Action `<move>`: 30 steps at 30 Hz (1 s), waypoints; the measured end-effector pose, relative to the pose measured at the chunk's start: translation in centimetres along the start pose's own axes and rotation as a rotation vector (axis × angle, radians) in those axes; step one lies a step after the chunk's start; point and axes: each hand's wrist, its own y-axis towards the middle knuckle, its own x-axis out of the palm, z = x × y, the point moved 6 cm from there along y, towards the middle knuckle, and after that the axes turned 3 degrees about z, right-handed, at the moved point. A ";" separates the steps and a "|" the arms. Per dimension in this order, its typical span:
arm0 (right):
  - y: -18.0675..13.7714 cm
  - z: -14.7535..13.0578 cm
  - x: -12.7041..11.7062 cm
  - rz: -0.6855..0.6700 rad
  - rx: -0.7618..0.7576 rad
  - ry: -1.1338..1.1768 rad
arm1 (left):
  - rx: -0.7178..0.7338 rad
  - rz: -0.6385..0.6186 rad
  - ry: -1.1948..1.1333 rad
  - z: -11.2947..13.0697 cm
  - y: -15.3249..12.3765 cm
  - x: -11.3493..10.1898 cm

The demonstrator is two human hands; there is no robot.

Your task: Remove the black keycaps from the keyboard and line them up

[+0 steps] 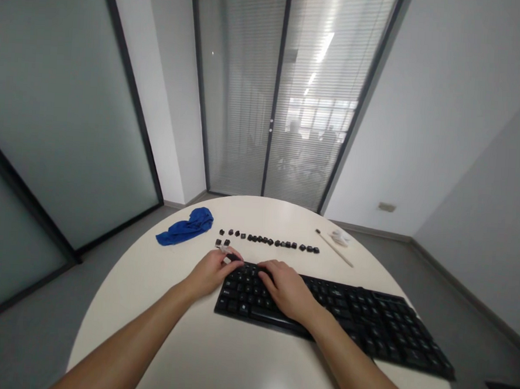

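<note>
A black keyboard (367,321) lies across a round white table (215,356), running from the middle toward the right. My left hand (211,271) is at the keyboard's far left corner, its fingers pinched on a small tool with a light handle (225,251). My right hand (287,290) rests palm down on the left part of the keys, fingers curled toward the top row. A row of several loose black keycaps (270,241) lies on the table just beyond the keyboard.
A crumpled blue cloth (186,226) lies at the table's far left. A thin stick-like brush (333,248) and a small white item (340,237) lie at the far right. Glass doors with blinds (283,96) stand behind the table.
</note>
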 end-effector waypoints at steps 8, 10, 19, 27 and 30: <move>-0.1 -0.3 0.1 0.024 -0.041 -0.015 | -0.029 0.008 0.053 0.0 -0.1 0.5; -0.2 -0.3 0.1 0.027 -0.047 -0.018 | -0.038 0.040 0.052 -0.2 0.0 0.5; -0.4 -0.6 0.2 0.013 -0.058 -0.020 | -0.091 0.102 0.058 -0.9 0.4 0.8; -0.5 -0.7 0.1 0.015 -0.072 -0.013 | -0.148 0.062 -0.053 -1.6 0.7 1.5; -0.4 -0.6 0.2 0.018 -0.074 -0.008 | -0.134 0.031 -0.048 -0.8 0.6 1.4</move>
